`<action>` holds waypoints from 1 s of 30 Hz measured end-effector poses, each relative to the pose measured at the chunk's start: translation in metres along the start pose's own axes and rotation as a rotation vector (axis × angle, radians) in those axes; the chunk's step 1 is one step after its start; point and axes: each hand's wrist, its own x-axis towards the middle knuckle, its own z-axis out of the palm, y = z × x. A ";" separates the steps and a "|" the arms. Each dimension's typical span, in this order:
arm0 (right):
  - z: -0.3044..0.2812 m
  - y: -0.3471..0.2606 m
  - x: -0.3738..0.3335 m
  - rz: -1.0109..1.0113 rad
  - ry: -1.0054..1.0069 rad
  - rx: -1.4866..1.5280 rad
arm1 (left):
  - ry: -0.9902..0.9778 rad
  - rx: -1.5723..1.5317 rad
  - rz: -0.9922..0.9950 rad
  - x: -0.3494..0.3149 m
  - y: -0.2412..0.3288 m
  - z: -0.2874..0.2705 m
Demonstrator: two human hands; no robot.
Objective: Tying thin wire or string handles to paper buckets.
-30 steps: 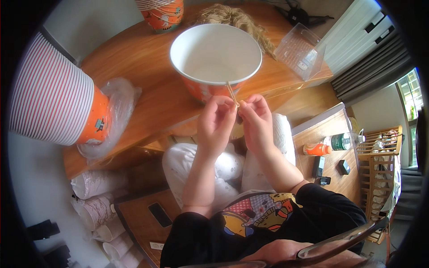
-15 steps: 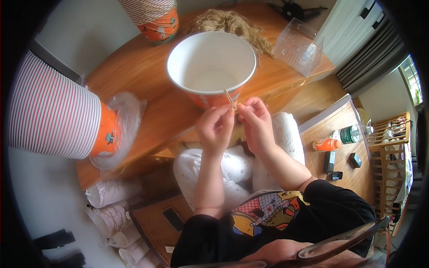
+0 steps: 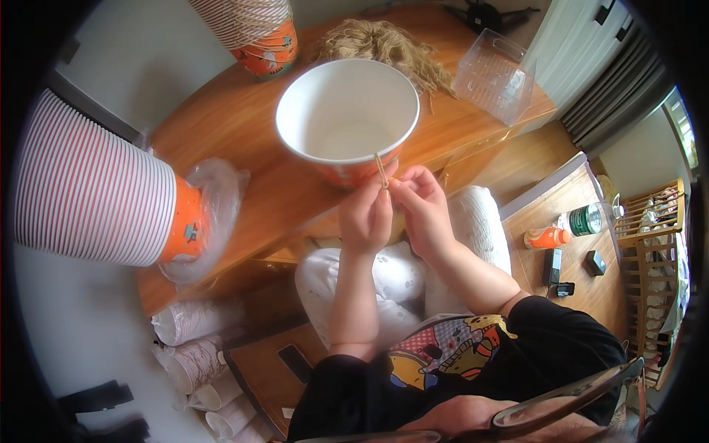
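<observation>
A large paper bucket point(image 3: 289, 118), white inside and orange outside, stands with its mouth up near the table's front edge. From the near side of its rim hangs a thin tan string point(image 3: 380, 168). My left hand point(image 3: 366, 220) pinches this string just below the rim, its fingertips close to the bucket's wall. Beside it, my right hand point(image 3: 428, 214) has thumb and index finger pressed together at the string's lower end, near the left fingertips. The fingers partly hide the string, so I cannot tell whether it is knotted.
A long stack of paper buckets point(image 3: 96, 188) lies at the left beside a clear plastic bag point(image 3: 218, 214). Another stack point(image 3: 262, 48), wound with string, stands at the back. Behind the bucket lie a tan string bundle point(image 3: 380, 48) and a clear plastic tray point(image 3: 495, 81).
The whole view has shifted slightly. Both hands remain at the string, and my left fingers have turned a little, with a fingertip now showing nearer the bucket's wall.
</observation>
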 end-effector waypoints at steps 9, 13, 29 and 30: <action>-0.003 0.003 -0.002 0.012 -0.027 0.005 | 0.066 -0.038 0.173 0.007 -0.005 0.002; -0.002 -0.001 -0.004 -0.046 -0.041 -0.033 | 0.128 -0.237 -0.112 -0.005 -0.004 0.002; 0.020 -0.043 0.002 -0.189 -0.269 -0.582 | 0.054 -0.628 -0.383 -0.005 0.019 -0.005; 0.023 -0.046 0.003 -0.188 -0.267 -0.582 | 0.053 -0.629 -0.385 -0.004 0.022 -0.006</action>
